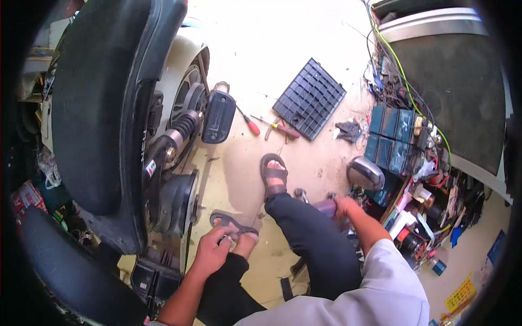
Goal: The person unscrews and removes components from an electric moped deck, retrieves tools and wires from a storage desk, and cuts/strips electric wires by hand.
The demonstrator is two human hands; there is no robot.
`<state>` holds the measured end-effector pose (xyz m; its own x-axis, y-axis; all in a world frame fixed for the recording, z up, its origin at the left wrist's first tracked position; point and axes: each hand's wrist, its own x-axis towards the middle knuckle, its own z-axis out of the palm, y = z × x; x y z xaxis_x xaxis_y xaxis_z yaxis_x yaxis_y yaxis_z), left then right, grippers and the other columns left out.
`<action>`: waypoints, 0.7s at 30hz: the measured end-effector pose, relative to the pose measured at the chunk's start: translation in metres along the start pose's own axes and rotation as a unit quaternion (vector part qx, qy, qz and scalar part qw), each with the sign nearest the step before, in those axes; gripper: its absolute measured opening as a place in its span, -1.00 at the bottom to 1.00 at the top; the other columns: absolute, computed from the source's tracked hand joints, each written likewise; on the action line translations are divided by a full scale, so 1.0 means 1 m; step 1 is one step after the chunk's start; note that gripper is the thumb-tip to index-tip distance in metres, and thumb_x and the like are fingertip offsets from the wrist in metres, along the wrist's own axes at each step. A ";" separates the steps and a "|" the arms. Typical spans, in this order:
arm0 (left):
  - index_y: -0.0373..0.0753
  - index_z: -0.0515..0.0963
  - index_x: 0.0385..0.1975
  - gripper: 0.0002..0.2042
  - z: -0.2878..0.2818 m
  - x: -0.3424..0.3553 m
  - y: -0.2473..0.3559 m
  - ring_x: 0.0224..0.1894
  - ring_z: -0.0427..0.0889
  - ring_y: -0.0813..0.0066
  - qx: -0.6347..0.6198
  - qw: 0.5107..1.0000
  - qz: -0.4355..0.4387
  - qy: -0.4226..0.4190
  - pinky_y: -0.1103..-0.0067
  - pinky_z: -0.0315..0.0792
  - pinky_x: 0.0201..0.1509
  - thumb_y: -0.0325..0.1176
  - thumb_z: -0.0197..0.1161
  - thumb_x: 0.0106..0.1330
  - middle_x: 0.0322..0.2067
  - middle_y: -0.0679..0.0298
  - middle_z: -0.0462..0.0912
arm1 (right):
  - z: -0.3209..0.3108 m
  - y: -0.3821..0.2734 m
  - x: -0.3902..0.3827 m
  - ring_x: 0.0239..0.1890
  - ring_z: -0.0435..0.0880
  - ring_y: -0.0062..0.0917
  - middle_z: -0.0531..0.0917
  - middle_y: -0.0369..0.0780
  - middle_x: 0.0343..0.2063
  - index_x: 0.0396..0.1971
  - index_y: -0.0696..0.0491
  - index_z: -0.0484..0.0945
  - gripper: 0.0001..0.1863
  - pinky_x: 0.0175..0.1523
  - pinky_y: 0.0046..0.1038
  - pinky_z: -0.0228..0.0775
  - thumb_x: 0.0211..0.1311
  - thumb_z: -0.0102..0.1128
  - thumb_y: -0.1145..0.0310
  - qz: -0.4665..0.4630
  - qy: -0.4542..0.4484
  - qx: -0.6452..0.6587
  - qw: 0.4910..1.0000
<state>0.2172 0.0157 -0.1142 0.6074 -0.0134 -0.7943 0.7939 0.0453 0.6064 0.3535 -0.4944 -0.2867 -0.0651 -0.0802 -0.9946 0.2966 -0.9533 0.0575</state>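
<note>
My left hand [212, 251] hangs above my left sandal [232, 224], its fingers bent and pressed together. Whether anything small sits between them I cannot make out. Beyond my right knee, my right hand [347, 209] is at a purplish object [326, 207]. Motion blurs those fingers, so their grip is unclear. Small round wheel-like parts [300, 195] show beside that object. Left of my legs stands a scooter with a long black seat [100, 103], a shock absorber [178, 133] and a rear wheel [190, 89].
A black gridded plastic panel [311, 99] lies on the floor ahead. Near it are a red-handled screwdriver [252, 126], pliers [285, 129] and a dark rag [348, 131]. Teal drawers [387, 138], a chrome-and-black rounded part [365, 173] and cluttered shelves [418, 228] line the right.
</note>
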 end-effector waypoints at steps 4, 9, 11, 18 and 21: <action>-0.38 0.64 -0.08 -0.76 -0.007 0.014 0.012 -0.17 0.67 0.46 0.088 0.990 0.106 -0.036 0.51 0.54 0.00 -0.60 0.08 0.34 -0.24 0.17 0.71 | 0.063 0.004 0.020 0.04 0.71 -0.10 0.72 0.00 -0.02 0.00 0.10 0.60 -0.24 0.09 -0.16 0.58 -0.25 0.61 0.01 -0.030 0.155 -0.016 0.987; -0.35 0.65 -0.10 -0.77 -0.017 0.011 0.024 -0.13 0.72 0.26 0.174 0.962 0.203 -0.056 0.45 0.56 0.01 -0.59 0.14 0.31 -0.23 0.09 0.72 | 0.042 0.006 0.067 -0.05 0.72 -0.16 0.73 -0.02 -0.08 -0.07 0.11 0.60 -0.34 0.01 -0.20 0.59 -0.13 0.56 0.00 -0.003 0.248 0.033 0.968; -0.33 0.66 -0.08 -0.75 -0.019 0.004 0.030 -0.15 0.72 0.20 0.185 0.956 0.223 -0.048 0.43 0.56 -0.03 -0.59 0.14 0.28 -0.25 0.08 0.71 | 0.016 0.007 0.099 -0.09 0.73 -0.18 0.74 -0.02 -0.10 -0.10 0.11 0.60 -0.38 -0.03 -0.22 0.59 -0.08 0.54 -0.01 0.008 0.311 0.071 0.948; -0.32 0.66 -0.12 -0.74 0.008 -0.065 0.019 -0.26 0.68 0.16 0.242 0.917 0.313 0.053 0.42 0.53 -0.16 -0.62 0.16 0.21 -0.31 0.07 0.67 | -0.125 0.018 0.188 -0.39 0.66 -0.33 0.70 -0.17 -0.36 -0.16 0.06 0.60 -0.57 -0.30 -0.30 0.52 0.19 0.41 0.02 -0.141 0.373 0.557 0.729; -0.32 0.66 -0.13 -0.74 0.035 -0.100 0.010 -0.27 0.68 0.16 0.273 0.908 0.299 0.108 0.42 0.53 -0.17 -0.63 0.16 0.21 -0.33 0.08 0.67 | -0.174 -0.001 0.210 -0.61 0.61 -0.42 0.68 -0.26 -0.48 -0.09 0.02 0.58 -0.66 -0.56 -0.40 0.41 0.30 0.41 0.14 -0.165 0.252 0.717 0.628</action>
<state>0.1649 -0.0175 -0.0275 0.9618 0.0498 -0.2693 0.2547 -0.5238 0.8128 0.5051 -0.4599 -0.5101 0.5202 -0.0517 -0.8524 -0.8409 -0.2050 -0.5008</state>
